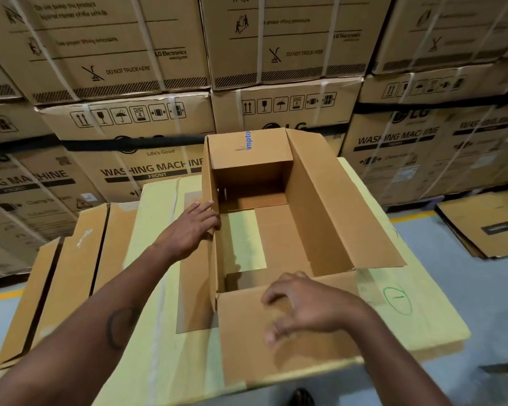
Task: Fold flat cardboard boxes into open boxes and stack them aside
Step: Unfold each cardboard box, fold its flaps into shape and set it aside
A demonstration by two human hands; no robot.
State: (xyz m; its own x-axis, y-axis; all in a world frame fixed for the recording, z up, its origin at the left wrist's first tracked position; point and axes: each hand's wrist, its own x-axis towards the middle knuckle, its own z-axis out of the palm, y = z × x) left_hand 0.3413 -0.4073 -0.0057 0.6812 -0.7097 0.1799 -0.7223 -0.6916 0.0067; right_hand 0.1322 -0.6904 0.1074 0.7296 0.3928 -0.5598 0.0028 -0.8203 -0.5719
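Observation:
A brown cardboard box [314, 206] stands opened up on a pale yellow-green sheet [159, 288], its top flaps spread outward and its bottom partly open, so the sheet shows through. My left hand [189, 230] rests with straight fingers against the box's left wall near its top edge. My right hand [302, 306] hovers over the near flap with fingers loosely curled and blurred; it holds nothing that I can see.
Flat cardboard pieces [68, 273] lie on the left of the sheet. More flattened boxes [487, 227] sit on the grey floor at right. A wall of strapped washing machine cartons [129, 118] fills the background. A yellow floor line [0, 295] runs at left.

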